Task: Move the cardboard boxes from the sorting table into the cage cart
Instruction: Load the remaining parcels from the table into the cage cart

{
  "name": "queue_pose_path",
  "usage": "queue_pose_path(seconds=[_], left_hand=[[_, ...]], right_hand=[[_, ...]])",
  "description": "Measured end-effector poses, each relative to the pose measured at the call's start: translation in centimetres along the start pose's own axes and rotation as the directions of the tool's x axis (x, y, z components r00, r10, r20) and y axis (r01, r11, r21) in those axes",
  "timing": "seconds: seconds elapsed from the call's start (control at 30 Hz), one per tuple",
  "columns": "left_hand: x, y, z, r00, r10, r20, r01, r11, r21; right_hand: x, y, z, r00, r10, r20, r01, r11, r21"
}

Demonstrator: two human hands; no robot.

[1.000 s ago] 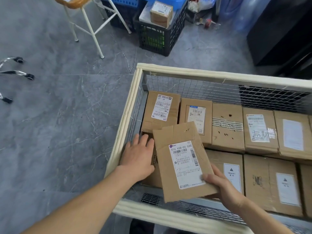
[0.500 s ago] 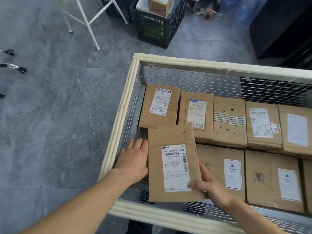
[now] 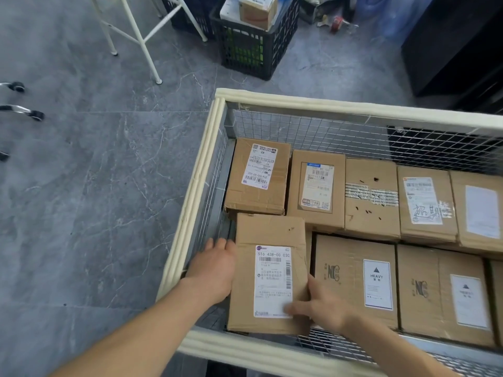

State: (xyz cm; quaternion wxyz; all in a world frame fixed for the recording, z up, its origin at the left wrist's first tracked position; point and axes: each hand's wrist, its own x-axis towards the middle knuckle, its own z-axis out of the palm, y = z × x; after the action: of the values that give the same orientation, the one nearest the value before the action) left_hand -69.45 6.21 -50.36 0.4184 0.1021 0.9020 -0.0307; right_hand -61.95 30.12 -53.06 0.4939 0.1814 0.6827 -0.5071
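Box (image 3: 269,273) settling into the near-left corner of the cart (image 3: 190,213), your left hand (image 3: 215,268) flat against its side, your right hand (image 3: 324,306) pinching its near corner; two rows of boxes (image 3: 315,183) lie packed, counter unseen.

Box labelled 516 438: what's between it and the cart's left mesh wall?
Head view: only the left hand, resting against the box, beside the mesh wall.
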Motion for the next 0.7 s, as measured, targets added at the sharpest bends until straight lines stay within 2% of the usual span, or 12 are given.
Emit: queue_pose_path(seconds=[0.13,0.33,0.53,0.7], left_hand=[[1.5,-0.4,1.3,0.992,-0.107,0.071,0.108,0.994,-0.007],[4.0,-0.1,2.2,0.965,-0.237,0.114,0.239,0.971,-0.002],[4.7,0.7,2.2,0.954,-0.287,0.085,0.285,0.958,0.042],[4.6,0.8,2.6,0.951,-0.307,0.039,0.303,0.95,0.077]], right_hand=[[2.4,-0.7,0.4,1.0,-0.01,0.002,0.01,0.991,-0.136],[6.5,-0.4,1.6,0.998,0.018,-0.055,-0.027,0.987,-0.158],[8.4,-0.3,2.5,0.991,0.015,-0.135,-0.023,0.998,-0.058],[9.6,-1.2,2.6,0.979,-0.059,-0.194,0.051,0.998,-0.048]])
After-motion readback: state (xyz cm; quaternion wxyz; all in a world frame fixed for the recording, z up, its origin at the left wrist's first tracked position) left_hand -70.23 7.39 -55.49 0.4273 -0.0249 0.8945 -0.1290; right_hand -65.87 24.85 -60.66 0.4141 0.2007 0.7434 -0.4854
